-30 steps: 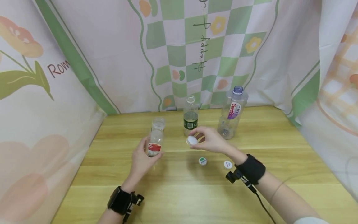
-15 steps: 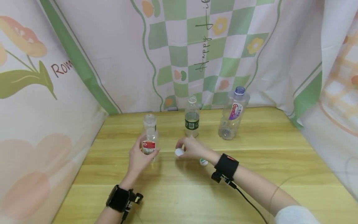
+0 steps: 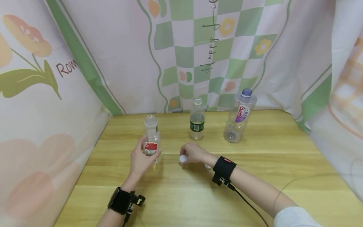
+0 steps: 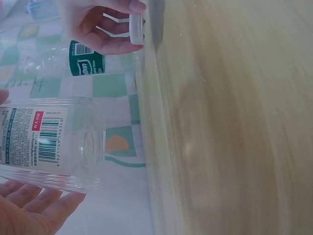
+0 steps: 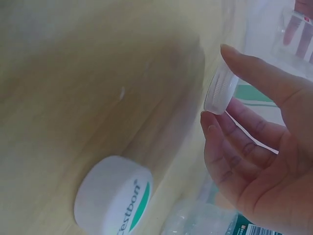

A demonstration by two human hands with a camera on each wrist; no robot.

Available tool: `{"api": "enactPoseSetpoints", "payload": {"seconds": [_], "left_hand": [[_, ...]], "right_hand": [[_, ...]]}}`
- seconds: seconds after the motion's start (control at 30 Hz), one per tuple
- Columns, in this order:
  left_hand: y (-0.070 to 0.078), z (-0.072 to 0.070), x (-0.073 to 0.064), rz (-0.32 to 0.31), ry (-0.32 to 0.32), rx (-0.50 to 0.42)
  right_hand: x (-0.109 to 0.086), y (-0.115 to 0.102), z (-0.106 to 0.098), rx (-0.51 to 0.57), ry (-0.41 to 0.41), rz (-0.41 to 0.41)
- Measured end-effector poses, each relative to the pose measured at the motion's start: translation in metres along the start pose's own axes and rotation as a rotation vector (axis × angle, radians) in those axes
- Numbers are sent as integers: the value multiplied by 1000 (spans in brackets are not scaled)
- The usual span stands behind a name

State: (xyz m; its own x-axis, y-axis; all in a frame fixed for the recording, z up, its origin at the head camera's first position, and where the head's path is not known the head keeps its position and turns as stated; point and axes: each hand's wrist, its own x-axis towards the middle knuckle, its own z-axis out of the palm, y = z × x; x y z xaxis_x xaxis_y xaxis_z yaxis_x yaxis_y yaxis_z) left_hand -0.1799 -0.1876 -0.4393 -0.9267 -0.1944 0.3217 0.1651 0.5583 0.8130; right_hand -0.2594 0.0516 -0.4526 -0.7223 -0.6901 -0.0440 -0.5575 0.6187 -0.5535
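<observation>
My left hand [image 3: 141, 160] grips a clear plastic bottle [image 3: 151, 148] with a red label, its uncapped mouth up. Its label's barcode side faces the left wrist camera, where the bottle's base [image 4: 90, 144] shows above the wooden surface. To the right of it, my right hand [image 3: 194, 153] pinches a white bottle cap [image 3: 183, 159] between thumb and fingertips, low over the table. In the right wrist view this cap [image 5: 221, 92] stands edge-on. A second white cap with green print [image 5: 112, 196] lies on the table, mostly covered by my right wrist in the head view.
An uncapped bottle with a green label [image 3: 197, 123] stands behind my right hand. Farther right stands a larger clear bottle with a purple neck [image 3: 240, 116]. A printed cloth [image 3: 127, 63] hangs behind the wooden table [image 3: 181, 201].
My right hand has moved left and down with the cap, toward the table. The left hand has shifted the bottle slightly left. A cap seen earlier at the right is now hidden behind my right arm.
</observation>
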Motion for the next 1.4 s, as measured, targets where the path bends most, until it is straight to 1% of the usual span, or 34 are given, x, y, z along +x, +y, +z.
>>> {"api": "enactPoseSetpoints", "payload": {"seconds": [0.17,0.4,0.53,0.67,0.83,1.0,1.2,1.27,1.4], "left_hand": [[-3,0,0,22,7,0],[-5,1,1,30,12,8],[-6,0,3,4,2,-2],[-7,1,6,-30,-15,-1],[-9,2,13,-71,-41,-8],[-10,6,25,-99,-61,-30],[-17,16,45,-142,-112,-91],[-20,19,52,-137,-125,-110],[-27,27,64,-95,-123,-131]], "right_hand": [[2,2,1,-6,-26,17],[4,3,3,-12,-60,20],[5,3,4,-16,-73,25],[5,5,3,-29,-80,4],[-1,7,-5,-14,-72,1],[-19,8,-21,6,-20,23],[-51,11,-38,77,33,26],[-64,13,-40,106,41,35],[-92,19,-42,148,64,48]]}}
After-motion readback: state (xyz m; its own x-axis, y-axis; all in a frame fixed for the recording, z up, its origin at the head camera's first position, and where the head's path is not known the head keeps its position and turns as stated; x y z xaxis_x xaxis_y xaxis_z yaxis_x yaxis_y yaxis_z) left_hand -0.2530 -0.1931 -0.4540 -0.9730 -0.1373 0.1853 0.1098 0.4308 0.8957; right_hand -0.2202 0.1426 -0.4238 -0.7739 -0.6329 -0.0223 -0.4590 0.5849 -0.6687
